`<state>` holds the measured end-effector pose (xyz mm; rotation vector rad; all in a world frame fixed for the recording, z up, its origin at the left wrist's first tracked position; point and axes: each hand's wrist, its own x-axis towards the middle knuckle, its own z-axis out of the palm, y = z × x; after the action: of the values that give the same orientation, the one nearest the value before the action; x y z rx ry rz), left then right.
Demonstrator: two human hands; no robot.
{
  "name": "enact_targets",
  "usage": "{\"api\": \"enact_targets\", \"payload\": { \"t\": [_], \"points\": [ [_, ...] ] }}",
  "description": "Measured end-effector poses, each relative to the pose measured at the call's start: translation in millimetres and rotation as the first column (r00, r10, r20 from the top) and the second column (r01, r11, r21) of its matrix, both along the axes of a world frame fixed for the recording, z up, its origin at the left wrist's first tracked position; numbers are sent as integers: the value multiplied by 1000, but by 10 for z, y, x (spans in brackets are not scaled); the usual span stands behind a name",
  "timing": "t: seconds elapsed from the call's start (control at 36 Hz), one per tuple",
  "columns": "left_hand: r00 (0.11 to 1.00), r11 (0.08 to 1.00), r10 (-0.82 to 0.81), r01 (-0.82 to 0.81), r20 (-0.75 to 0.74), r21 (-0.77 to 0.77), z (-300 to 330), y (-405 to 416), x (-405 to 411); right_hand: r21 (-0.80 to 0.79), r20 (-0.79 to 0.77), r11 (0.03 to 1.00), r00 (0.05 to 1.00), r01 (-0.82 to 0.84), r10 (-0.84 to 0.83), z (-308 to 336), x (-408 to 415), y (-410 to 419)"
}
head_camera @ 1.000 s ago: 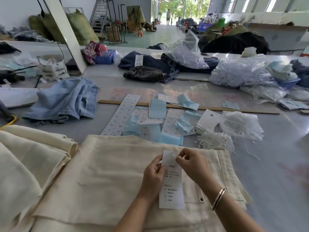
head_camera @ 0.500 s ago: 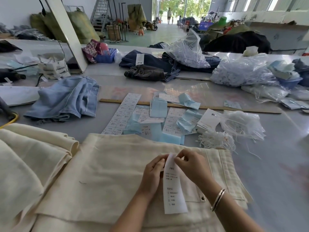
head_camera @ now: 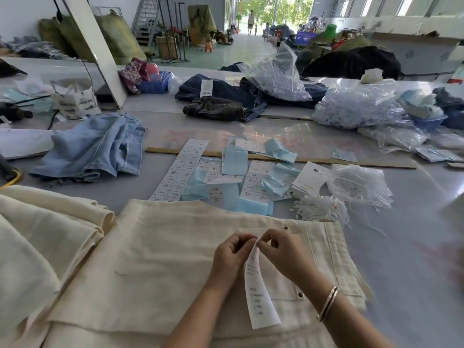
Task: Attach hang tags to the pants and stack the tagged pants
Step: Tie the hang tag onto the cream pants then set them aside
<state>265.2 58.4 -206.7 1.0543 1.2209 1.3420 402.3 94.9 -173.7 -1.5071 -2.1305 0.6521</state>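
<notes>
Grip: left hand [head_camera: 232,253] and right hand [head_camera: 281,249] pinch white paper hang tag [head_camera: 259,297] top; light, floppy, creasable, over soft cream pants [head_camera: 163,247].

Bright daylight from far doorway, glare on table [head_camera: 401,247], blurred warped edges

So over the last second both hands, the left hand [head_camera: 232,256] and right hand [head_camera: 285,252], drift a bit farther up the cream pants [head_camera: 155,259], toward the waistband. The hang tag [head_camera: 259,295] goes from facing up flat to curling edge-on, its top pinched tighter between the fingertips now.
</notes>
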Motion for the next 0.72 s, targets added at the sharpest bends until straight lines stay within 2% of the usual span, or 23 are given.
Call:
{"api": "enact_targets", "payload": {
  "t": [0.17, 0.28, 0.33, 0.42, 0.5, 0.56, 0.61, 0.67, 0.72],
  "points": [
    [993, 998, 63, -66, -101, -19, 43, 27, 29, -18, -17, 1000, 1000, 6, -6, 3, 66, 11],
    [964, 979, 195, -202, -181, -20, 141, 120, -29, -128, -196, 989, 976, 72, -96, 34, 197, 45],
    [938, 968, 247, -249, -243, 27, 229, 178, -58, -190, -358, 973, 914, 130, -192, 64, 242, 43],
    [881, 951, 299, -244, -368, 189, 430, 231, -28, -286, -611, 948, 735, 141, -294, 170, 238, 4],
    [877, 943, 228, -90, -424, 321, 666, 248, 119, -257, -755, 960, 597, 109, -270, 341, 216, -23],
    [926, 951, 80, 40, -369, 306, 804, 246, 265, -199, -804, 978, 560, 60, -198, 464, 199, -59],
    [980, 965, -34, 84, -198, 248, 917, 239, 397, -152, -826, 988, 545, 26, -142, 542, 206, -98],
    [993, 978, -11, 35, -116, 208, 979, 260, 476, -140, -823, 990, 553, 22, -128, 554, 251, -122],
    [990, 980, 51, -24, -133, 198, 983, 308, 526, -165, -809, 986, 567, 32, -153, 519, 327, -141]
  ]
}}
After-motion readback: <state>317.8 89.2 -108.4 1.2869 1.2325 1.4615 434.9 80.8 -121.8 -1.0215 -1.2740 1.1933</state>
